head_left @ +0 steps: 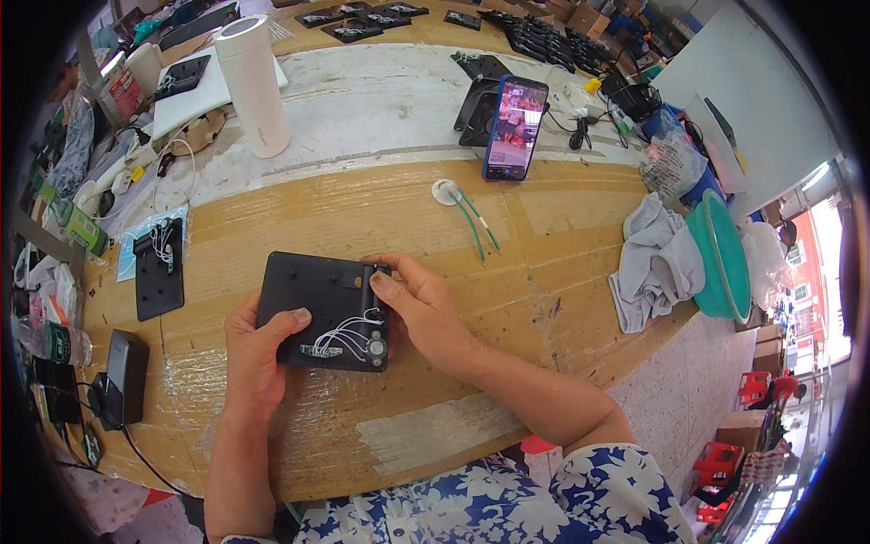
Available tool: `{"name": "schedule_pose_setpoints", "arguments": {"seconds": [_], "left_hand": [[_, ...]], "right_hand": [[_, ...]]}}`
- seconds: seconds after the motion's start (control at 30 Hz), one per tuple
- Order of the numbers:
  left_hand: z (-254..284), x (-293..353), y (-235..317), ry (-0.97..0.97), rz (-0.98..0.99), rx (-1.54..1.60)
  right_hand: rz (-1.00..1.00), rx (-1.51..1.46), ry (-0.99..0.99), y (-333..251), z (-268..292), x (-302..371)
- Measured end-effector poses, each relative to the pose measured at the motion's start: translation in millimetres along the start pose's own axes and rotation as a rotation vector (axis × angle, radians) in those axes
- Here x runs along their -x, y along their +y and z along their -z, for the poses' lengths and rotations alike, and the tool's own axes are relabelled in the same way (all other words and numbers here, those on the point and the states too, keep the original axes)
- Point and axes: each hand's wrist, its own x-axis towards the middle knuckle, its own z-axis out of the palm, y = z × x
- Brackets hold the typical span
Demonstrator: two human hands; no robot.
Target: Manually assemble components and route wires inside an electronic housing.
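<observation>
A black plastic panel (313, 286) is held between my two hands above the cardboard-covered table. White wires run across its lower right part from a small green circuit board (322, 351) to a round metal piece (377, 347) at the corner. My left hand (258, 349) grips the panel's left side, thumb lying on its face. At the upper right, my right hand (412, 304) closes on the edge, its thumb against a dark cylindrical part (367, 288). The fingers beneath the panel are mostly hidden.
A similar wired panel (159, 272) lies on the left. Farther off stand a white tumbler (252, 86) and a phone (515, 127) on a stand. Two green wires on a white disc (447, 191) lie ahead. Grey cloth (654, 263) and a green basin (720, 258) sit at the right edge.
</observation>
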Motion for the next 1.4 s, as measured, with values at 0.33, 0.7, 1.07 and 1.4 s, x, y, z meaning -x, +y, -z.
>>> {"name": "schedule_pose_setpoints", "arguments": {"seconds": [0.33, 0.7, 1.07, 1.4], "left_hand": [[-1.0, 0.2, 0.4, -0.008, -0.004, -0.021], [1.0, -1.1, -1.4, -0.001, -0.003, 0.001], [0.0, 0.1, -0.3, 0.006, -0.004, 0.014], [0.4, -0.2, -0.7, 0.004, -0.012, 0.006]], "right_hand": [[0.000, -0.018, 0.006, -0.8, -0.6, 0.1], [-0.049, -0.029, -0.003, -6.1, -0.7, 2.5], [-0.064, -0.038, 0.014, -5.3, -1.0, 2.0], [-0.045, -0.016, 0.026, -7.5, -3.4, 2.8]]}}
